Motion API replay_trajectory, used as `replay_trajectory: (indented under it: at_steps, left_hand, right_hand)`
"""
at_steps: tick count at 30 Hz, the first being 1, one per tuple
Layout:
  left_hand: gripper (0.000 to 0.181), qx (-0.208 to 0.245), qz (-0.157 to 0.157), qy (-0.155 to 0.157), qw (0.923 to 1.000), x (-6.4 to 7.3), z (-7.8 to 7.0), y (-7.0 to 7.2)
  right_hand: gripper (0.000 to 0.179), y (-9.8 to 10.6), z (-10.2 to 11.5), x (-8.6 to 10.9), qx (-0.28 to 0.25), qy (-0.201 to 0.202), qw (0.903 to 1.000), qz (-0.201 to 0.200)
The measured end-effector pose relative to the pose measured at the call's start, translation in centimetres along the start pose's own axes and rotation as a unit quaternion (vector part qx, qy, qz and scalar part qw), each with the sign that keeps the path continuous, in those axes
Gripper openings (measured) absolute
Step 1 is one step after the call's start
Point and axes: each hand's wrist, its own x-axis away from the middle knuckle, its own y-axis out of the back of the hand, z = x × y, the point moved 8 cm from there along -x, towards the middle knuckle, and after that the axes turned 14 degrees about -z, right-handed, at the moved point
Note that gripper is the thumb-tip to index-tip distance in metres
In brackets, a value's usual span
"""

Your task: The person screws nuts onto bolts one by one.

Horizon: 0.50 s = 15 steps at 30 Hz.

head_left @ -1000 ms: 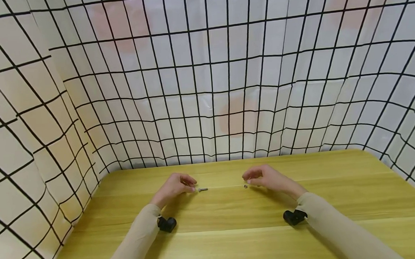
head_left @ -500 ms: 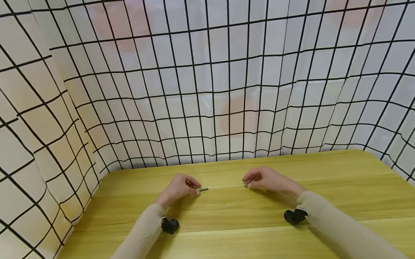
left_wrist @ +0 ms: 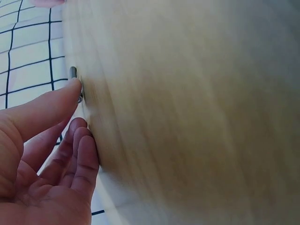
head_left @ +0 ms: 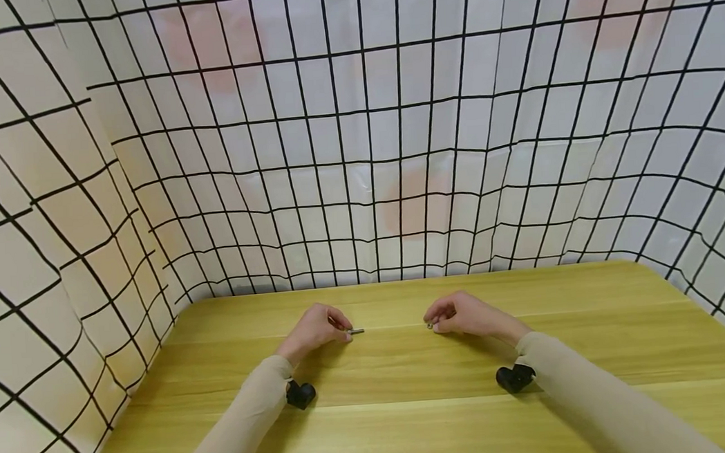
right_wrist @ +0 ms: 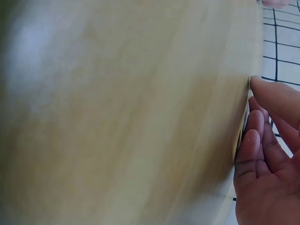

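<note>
The left hand pinches one end of a small bolt with its thumb and a finger. The right hand has its fingertips bent round a tiny nut. They touch it or are just beside it, but I cannot tell if they grip it.

Both little things look to be on the wooden bench, in front of its far edge and well in from the left and right edges. The bolt is closer to the left edge than the nut is, and the two are well apart. Maybe they sit that way so each hand gets one. The left hand seems to have the bolt by its back end, perhaps to leave the other end free, and that end points toward the right edge. The nut is so small that only fingertips would fit round it.

The bolt is grey and shiny, like a thin, straight stick. Fingers cover part of it. The nut looks like a small grey ring. Both are too small to show any grooves.
</note>
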Motion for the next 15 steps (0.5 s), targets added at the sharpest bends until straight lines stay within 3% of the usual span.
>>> replay_trajectory:
  at_steps: [15]
  left_hand:
    - [0.007, -0.019, -0.008, -0.004, 0.9998, 0.06, -0.28, -0.03]
  right_hand:
    - [0.011, -0.13, 0.60, -0.13, 0.006, 0.001, 1.0000, -0.002]
